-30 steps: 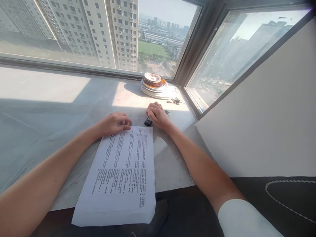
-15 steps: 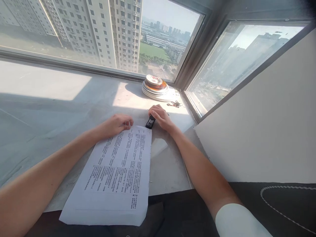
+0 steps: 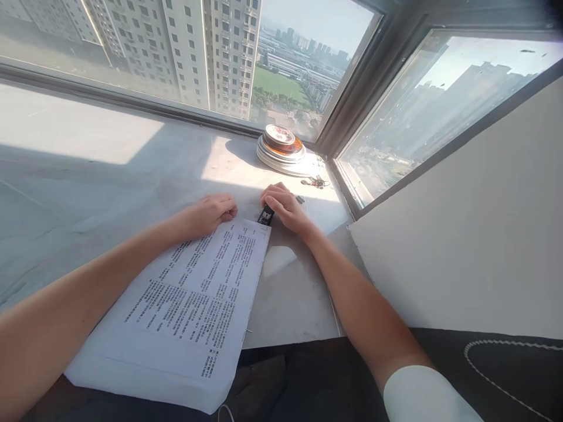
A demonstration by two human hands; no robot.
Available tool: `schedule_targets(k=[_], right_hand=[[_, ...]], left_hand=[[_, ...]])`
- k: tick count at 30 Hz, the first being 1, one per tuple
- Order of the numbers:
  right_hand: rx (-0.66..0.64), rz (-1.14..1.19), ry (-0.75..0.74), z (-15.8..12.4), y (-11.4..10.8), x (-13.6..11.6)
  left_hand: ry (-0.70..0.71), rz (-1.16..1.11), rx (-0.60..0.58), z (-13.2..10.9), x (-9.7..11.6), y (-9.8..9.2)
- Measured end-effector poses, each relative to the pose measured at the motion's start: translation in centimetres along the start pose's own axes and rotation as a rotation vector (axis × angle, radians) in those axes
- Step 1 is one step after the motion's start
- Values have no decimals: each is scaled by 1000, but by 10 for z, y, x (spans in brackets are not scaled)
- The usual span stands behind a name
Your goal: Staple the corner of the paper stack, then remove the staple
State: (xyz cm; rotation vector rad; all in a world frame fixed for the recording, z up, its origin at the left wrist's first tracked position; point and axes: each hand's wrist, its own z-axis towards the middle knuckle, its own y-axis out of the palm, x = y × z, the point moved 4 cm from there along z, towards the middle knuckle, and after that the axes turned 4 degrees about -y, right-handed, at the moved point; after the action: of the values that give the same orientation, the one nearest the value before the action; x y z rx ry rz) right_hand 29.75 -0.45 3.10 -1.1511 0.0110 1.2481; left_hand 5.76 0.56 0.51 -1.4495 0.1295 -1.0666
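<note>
Printed sheets of paper (image 3: 193, 316) lie on the pale sill, their near end hanging over its front edge. At the far left part of the sheets my left hand (image 3: 215, 212) is closed, its curled fingers holding the paper's edge. My right hand (image 3: 284, 205) is wrapped round a black stapler (image 3: 265, 215). The stapler's front end is at the far right corner of the paper; whether the corner lies between its jaws I cannot tell. Most of the stapler's body is hidden under my right hand.
A stack of plates and lids (image 3: 281, 149) stands by the window corner. Keys (image 3: 315, 182) lie in front of it, and a small grey piece (image 3: 300, 200) sits beyond my right hand. A white wall (image 3: 466, 234) bounds the right side.
The paper's near end has swung left, so the sheets lie more slanted. My left hand has shifted slightly away from me with its edge. My right hand stays on the stapler.
</note>
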Motion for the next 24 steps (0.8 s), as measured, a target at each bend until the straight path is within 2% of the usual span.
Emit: schedule_targets(k=[9,17,24], right_hand=[[-14,27,-30,-2,3,-7],[-32,15,11,-1,3,-10],[45,8,7,-1,3,-5]], left_hand=[[-20,-95,-13,-4,1,-7],[92,-53,29,-3,-4,-9],[187,-20,-65,-5,4,-8]])
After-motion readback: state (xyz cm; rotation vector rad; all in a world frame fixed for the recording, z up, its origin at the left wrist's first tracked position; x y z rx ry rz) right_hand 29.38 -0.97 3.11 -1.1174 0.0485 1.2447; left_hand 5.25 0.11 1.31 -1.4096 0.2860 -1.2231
